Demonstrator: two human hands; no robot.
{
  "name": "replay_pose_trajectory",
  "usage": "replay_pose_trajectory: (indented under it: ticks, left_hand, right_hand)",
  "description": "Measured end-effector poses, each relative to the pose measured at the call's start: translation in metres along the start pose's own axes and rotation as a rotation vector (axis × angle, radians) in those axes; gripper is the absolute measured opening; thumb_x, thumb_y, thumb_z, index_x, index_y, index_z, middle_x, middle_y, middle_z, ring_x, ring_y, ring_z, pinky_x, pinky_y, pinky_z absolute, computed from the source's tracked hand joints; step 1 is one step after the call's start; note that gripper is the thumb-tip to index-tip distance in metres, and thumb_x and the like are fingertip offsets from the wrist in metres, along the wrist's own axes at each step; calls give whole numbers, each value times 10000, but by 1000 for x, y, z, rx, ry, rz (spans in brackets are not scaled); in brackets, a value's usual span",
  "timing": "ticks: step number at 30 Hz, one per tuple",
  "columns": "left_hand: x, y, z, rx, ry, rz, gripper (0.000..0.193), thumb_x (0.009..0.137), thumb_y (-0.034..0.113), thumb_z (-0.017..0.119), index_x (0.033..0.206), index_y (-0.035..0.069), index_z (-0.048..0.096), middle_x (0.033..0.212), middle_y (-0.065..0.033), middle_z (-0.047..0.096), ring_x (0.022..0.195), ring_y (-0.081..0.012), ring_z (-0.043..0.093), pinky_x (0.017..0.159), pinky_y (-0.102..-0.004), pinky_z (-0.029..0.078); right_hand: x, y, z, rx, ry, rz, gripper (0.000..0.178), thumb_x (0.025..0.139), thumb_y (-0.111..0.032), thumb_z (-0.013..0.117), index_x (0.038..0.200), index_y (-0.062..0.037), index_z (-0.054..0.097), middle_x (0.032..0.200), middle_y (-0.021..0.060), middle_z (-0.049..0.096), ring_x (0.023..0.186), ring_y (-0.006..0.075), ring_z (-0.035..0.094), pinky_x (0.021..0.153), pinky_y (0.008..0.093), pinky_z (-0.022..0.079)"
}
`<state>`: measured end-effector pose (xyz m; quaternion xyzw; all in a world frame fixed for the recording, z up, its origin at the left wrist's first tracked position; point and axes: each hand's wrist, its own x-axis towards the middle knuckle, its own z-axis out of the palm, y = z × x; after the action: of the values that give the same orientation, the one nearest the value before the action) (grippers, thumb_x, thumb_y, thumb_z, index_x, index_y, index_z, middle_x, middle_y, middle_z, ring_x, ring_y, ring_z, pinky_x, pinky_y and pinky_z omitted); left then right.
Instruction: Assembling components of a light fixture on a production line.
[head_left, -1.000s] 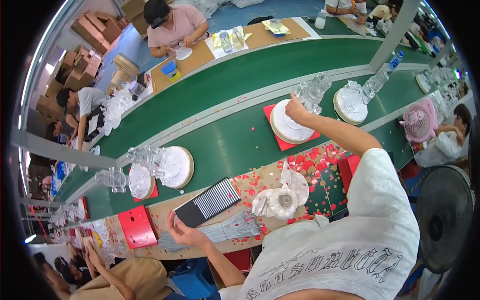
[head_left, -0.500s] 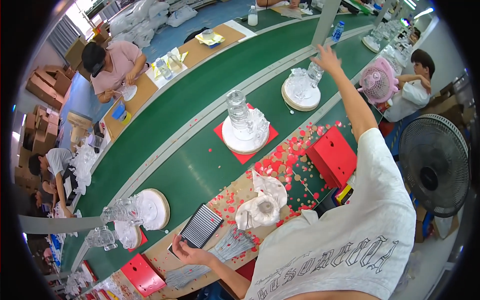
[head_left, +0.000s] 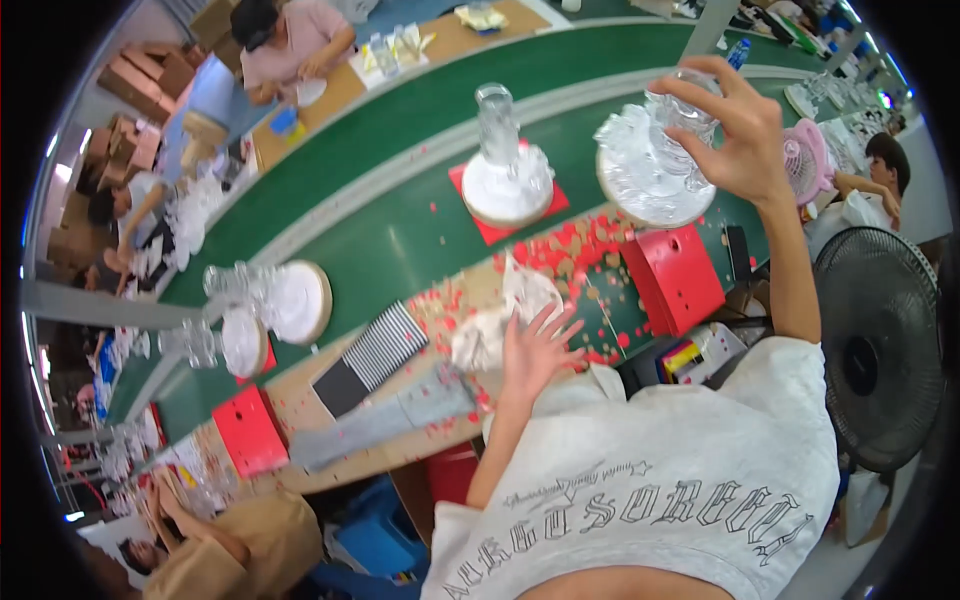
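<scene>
Count, near side of the belt (head_left: 385,265): four discs (head_left: 650,203). One lies at upper right, one at upper centre on a red sheet (head_left: 557,197), two at left. Each disc has one clear jar (head_left: 690,118); the gripped jar is over the upper-right disc, beside crumpled film (head_left: 622,138). Whether that jar touches the disc cannot be told. Red boxes: two, one right of centre (head_left: 675,285), one at lower left (head_left: 250,432). Striped card (head_left: 372,358): one, left of centre. Grey bundle (head_left: 385,418): one, below the card. The red dots are too many to count.

Writing: the wearer's white shirt (head_left: 640,450) carries one large row of dark ornate lettering, with smaller script above.

Right hand (head_left: 738,130): arm raised to upper right, thumb and fingers curled around the jar. Left hand (head_left: 537,352): centre of frame, holding nothing, fingers spread, in front of the white cloth (head_left: 480,340); contact with the cloth cannot be told.
</scene>
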<state>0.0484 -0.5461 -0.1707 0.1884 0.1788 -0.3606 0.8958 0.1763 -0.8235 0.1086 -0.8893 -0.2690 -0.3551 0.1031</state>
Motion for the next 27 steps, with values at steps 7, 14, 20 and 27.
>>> replay_pose_trajectory:
  ticks: [7,14,20,27]
  left_hand:
    - [-39,-17,5,-324,-248,34,928,912,719,403,1563,69,285,1604,-203,311,1425,-481,350,1073,-771,242]
    - [-137,20,-77,313,-77,620,831,983,638,317,1550,31,326,1573,-199,376,1434,-364,387,1185,-497,291]
    - [-216,63,-48,401,428,1035,775,1031,565,285,1545,-14,322,1536,-192,436,1401,-303,445,1185,-396,319]
    - [-166,45,-21,928,907,1127,479,1097,257,330,1383,-46,567,1415,-157,564,1315,-240,510,1141,-346,350]
  right_hand:
    - [-62,-62,-69,710,30,-199,525,584,8,835,1094,-7,710,1189,286,640,1031,335,693,761,355,571]
    - [-185,-115,60,830,-378,218,638,686,-44,811,1287,-114,610,1219,111,606,1150,322,612,891,408,548]
    - [-258,-179,222,861,-372,237,656,703,-71,808,1313,-93,567,1249,147,603,1191,354,578,1020,441,468]
    - [-288,-203,283,731,-366,233,735,753,-166,807,1407,-82,484,1474,200,467,1416,401,385,1119,484,380]
